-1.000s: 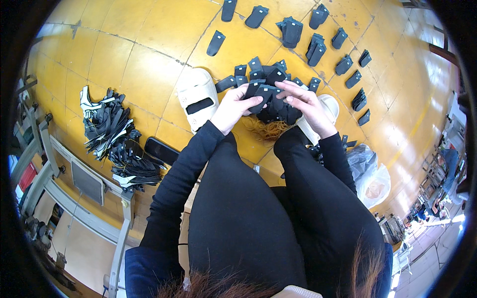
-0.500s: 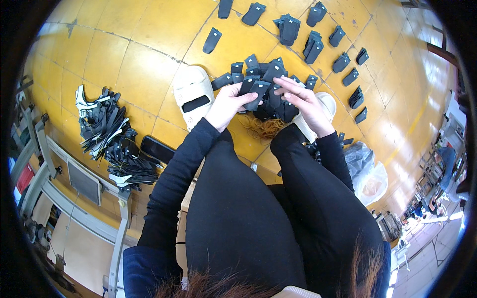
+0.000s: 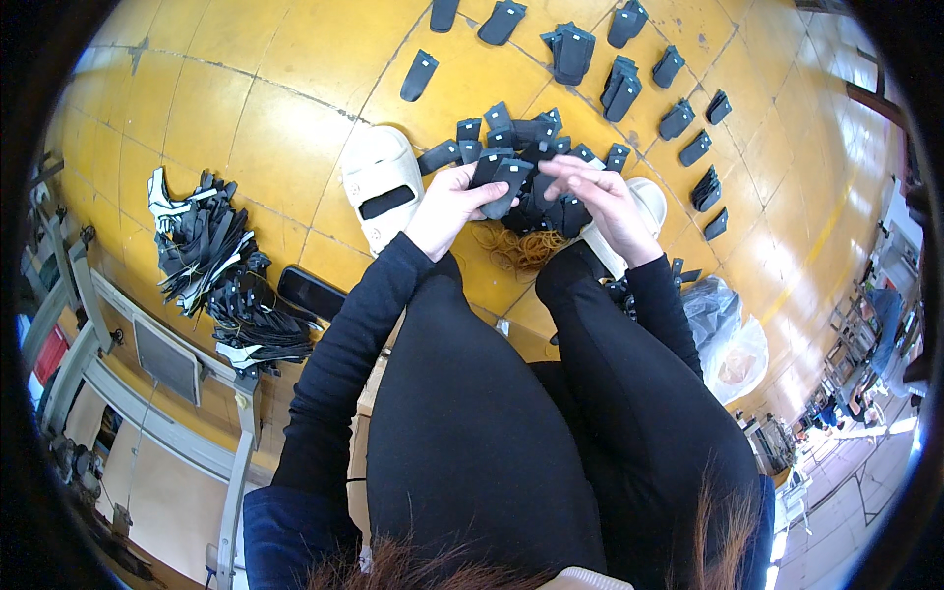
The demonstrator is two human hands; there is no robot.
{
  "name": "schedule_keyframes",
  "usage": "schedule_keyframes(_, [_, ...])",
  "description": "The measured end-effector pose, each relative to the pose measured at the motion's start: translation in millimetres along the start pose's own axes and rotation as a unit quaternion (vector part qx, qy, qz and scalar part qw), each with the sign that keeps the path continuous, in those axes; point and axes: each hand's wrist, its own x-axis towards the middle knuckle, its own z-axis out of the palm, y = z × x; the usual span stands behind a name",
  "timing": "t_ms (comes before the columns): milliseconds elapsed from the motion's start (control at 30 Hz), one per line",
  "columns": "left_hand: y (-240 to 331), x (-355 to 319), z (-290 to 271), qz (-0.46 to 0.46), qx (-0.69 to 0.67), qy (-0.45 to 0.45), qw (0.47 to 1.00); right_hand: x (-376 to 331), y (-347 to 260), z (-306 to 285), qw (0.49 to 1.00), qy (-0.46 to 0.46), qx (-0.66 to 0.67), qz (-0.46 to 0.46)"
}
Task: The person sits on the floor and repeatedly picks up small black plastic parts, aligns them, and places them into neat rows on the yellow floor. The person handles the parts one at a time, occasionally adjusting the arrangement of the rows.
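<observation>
I sit low over a yellow tiled floor (image 3: 265, 138). My left hand (image 3: 447, 202) grips a flat black strap piece (image 3: 506, 182) with a pale tab at its end. My right hand (image 3: 595, 202) touches the same bunch of black pieces from the right, its fingers curled over them. Just beyond my hands lies a loose heap of the same black pieces (image 3: 531, 138). A tangle of orange rubber bands (image 3: 521, 246) lies on the floor between my feet, below my hands.
White slippers sit at the left (image 3: 382, 187) and right (image 3: 644, 202). Small stacks of black pieces (image 3: 575, 49) are set out in rows farther off. A pile of black-and-white straps (image 3: 211, 270) and a dark phone (image 3: 310, 292) lie left. A metal frame (image 3: 147, 383) runs lower left; plastic bags (image 3: 728, 339) lie right.
My hands have stayed over the heap between the slippers. My left hand now holds one black piece up clear of the bunch; the view has shifted slightly.
</observation>
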Motion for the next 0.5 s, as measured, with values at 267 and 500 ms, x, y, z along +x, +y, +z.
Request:
schedule_keyframes(267, [0.9,4.0,-5.3,-0.009,0.017,-0.007,1.000,1.0,2.4,-2.1,1.000,0.005,-0.014,0.000])
schedule_keyframes(500, [-2.0,2.6,-2.1,0.005,0.018,-0.001,1.000,2.8,5.2,-5.9,1.000,0.003,-0.021,0.000])
